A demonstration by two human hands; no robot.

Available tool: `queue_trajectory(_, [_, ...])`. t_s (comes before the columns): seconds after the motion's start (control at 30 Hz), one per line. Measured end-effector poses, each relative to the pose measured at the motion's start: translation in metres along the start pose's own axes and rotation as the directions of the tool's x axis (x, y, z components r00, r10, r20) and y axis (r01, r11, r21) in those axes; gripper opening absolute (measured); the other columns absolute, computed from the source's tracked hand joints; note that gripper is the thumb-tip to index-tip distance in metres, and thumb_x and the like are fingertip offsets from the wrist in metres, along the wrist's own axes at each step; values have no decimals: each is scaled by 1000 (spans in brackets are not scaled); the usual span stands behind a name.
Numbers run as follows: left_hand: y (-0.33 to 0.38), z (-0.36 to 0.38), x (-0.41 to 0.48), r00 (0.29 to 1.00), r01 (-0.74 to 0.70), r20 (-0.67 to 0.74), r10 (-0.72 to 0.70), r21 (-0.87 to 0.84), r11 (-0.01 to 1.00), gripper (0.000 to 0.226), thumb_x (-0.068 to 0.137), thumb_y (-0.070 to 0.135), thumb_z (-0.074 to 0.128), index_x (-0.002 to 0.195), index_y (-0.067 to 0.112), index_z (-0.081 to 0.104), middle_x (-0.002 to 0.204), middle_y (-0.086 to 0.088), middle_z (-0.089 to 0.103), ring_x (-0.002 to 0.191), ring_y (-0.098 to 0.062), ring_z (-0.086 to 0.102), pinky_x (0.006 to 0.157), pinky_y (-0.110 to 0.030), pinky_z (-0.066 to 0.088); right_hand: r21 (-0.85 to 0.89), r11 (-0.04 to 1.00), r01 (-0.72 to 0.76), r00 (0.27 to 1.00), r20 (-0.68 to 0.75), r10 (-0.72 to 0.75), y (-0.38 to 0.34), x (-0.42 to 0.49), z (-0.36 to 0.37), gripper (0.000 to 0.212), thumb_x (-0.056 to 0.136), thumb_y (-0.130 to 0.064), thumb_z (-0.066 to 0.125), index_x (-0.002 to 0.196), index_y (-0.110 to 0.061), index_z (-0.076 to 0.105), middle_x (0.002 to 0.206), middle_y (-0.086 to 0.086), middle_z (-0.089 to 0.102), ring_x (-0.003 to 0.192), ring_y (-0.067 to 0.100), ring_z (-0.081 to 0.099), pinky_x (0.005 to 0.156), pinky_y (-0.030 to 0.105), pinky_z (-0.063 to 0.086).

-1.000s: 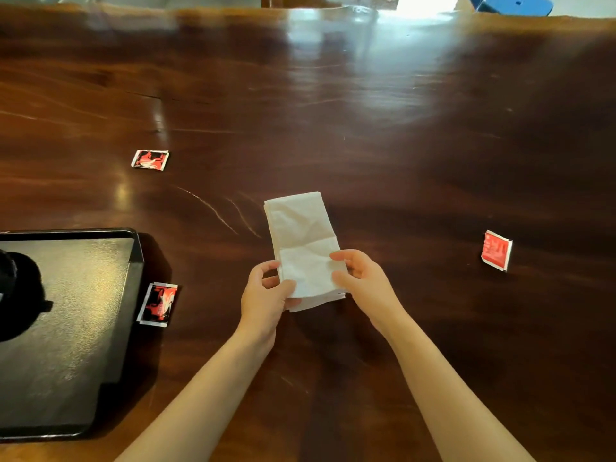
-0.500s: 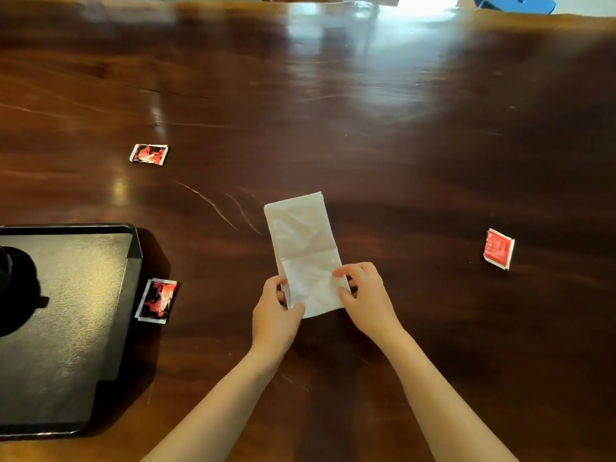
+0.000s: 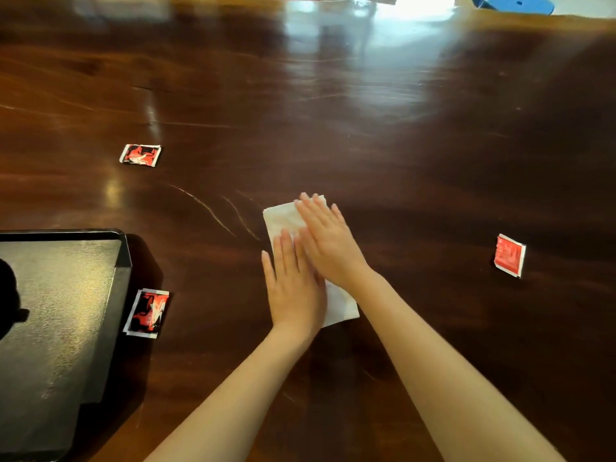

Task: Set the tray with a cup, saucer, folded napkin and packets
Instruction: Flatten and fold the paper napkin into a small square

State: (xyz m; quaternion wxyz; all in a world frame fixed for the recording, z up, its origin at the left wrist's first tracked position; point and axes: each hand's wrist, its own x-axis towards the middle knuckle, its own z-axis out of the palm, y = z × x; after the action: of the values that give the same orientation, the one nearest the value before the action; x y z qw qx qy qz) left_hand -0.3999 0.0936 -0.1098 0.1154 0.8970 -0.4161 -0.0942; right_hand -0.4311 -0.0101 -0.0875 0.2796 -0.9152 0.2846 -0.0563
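A white folded napkin (image 3: pixel 282 219) lies flat on the dark wooden table (image 3: pixel 366 128). My left hand (image 3: pixel 295 288) presses its near half with straight fingers. My right hand (image 3: pixel 328 241) lies flat across its far half, fingers spread, partly over my left hand's fingertips. Most of the napkin is hidden under both palms. A black tray (image 3: pixel 123 258) stands at the left, with a dark round object at its left edge, mostly cut off. Three red packets lie on the table: one (image 3: pixel 148 313) against the tray's right wall, one (image 3: pixel 140 155) farther back, one (image 3: pixel 509 256) at the right.
A blue object (image 3: pixel 513 3) shows beyond the table's far edge at top right. Bright window glare reflects on the far middle of the tabletop.
Both hands let go of the napkin's near end, which they were pinching, and moved forward. They now lie flat on top of it, pressing it down.
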Motion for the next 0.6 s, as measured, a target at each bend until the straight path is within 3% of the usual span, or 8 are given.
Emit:
queue_trajectory(0.07, [-2, 19, -6, 1000, 5, 27, -6, 45, 999, 66, 95, 44, 26, 147, 4, 17, 154, -17, 22, 144, -30, 18, 116, -49, 19, -257, 959, 117, 980, 185, -70, 18, 19, 12, 50, 103, -31, 16, 150, -20, 6, 160, -4, 2, 146, 12, -8, 119, 37, -9])
queue_trajectory(0.17, [-9, 29, -10, 998, -44, 39, 41, 84, 996, 71, 95, 49, 23, 147, 2, 17, 155, -18, 17, 145, -31, 12, 114, -49, 16, -403, 898, 177, 976, 189, -108, 44, 22, 24, 54, 99, -40, 6, 150, -23, -3, 159, -6, -7, 144, 10, -14, 119, 42, -8])
queue_trajectory(0.37, [-16, 28, -11, 980, -195, 55, 189, 128, 972, 65, 95, 46, 19, 148, 9, 18, 156, -17, 14, 145, -33, 11, 114, -52, 11, -447, 891, 78, 990, 143, -14, 55, 70, 12, 54, 100, -42, 7, 150, -23, 2, 160, -5, -1, 146, 13, -10, 118, 43, -12])
queue_trajectory(0.5, [-24, 27, -25, 878, -477, 120, 463, 133, 869, 55, 98, 37, 20, 147, 15, 25, 156, -8, 22, 145, -25, 16, 114, -48, 12, -474, 874, 108, 989, 142, -45, 59, 73, 11, 55, 100, -42, 5, 150, -22, 1, 160, -4, -2, 146, 14, -10, 119, 43, -9])
queue_trajectory(0.6, [-30, 24, -29, 846, -529, 145, 513, 119, 840, 55, 98, 39, 22, 149, 19, 22, 156, -8, 21, 144, -29, 15, 112, -49, 14, -438, 897, 66, 995, 97, -26, 60, 71, 13, 54, 100, -41, 7, 150, -21, 1, 160, -3, -2, 146, 14, -9, 119, 41, -9])
